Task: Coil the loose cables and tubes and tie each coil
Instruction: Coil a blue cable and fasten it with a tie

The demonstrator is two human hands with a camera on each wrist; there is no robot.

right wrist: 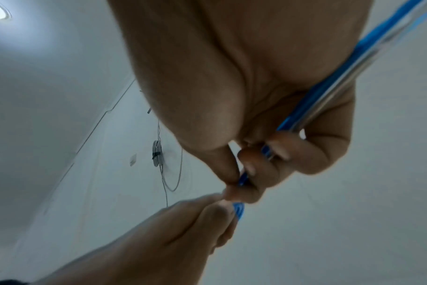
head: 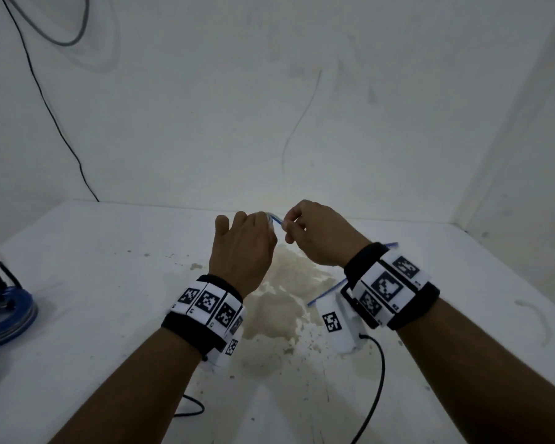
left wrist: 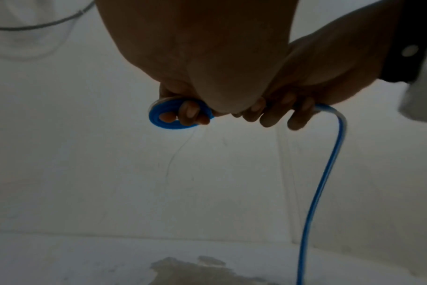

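Here, blue coil (head: 5,310) lies at the table's (head: 109,267) left edge. Left hand (head: 242,248), raised above table centre, pinches a small wound loop of the blue tube (left wrist: 159,119). Right hand (head: 321,233), knuckles up, fingers curled round the same tube; the tube's long axis trails back under the right wrist toward the table. Bare tabletop beneath both.

Wristbands (head: 210,304): black-and-white square code markers, with a tiny character beside some, too small to read.
Elsewhere: no legible text.
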